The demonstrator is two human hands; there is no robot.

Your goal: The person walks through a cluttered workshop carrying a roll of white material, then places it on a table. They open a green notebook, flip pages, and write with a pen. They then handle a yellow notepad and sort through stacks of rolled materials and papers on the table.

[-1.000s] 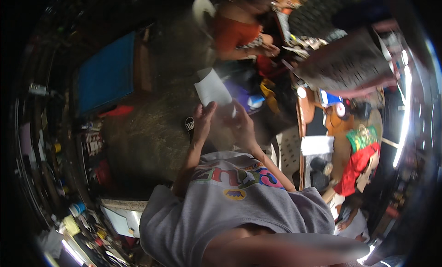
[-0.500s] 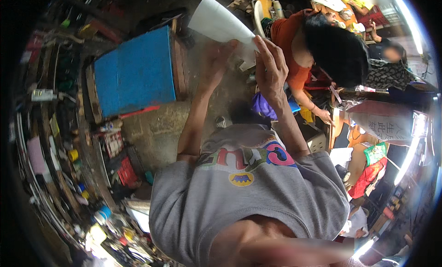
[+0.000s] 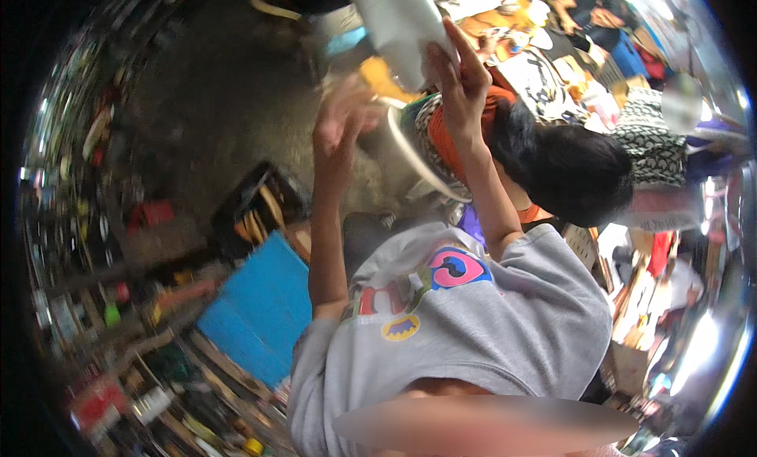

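Note:
A pale, curled sheet [image 3: 400,35], white to light grey, rises at the top centre, its upper end cut off by the picture's edge. My right hand [image 3: 467,82] is closed on the sheet's lower right edge, thumb on one side and fingers on the other. To the left, my left hand [image 3: 341,122] is raised and smeared by motion. Its fingers look apart, with nothing visible in them, and it stands clear of the sheet.
A person with dark hair [image 3: 579,169] and an orange top sits close by my right arm, beside a white curved chair rim [image 3: 414,161]. A blue board [image 3: 264,311] lies lower left. Cluttered worktables [image 3: 536,74] stand upper right, with another person [image 3: 658,134] there.
My view has turned, so the blue board sits lower and the worktables show more. My left hand has come away from the sheet; my right hand still holds it, now higher.

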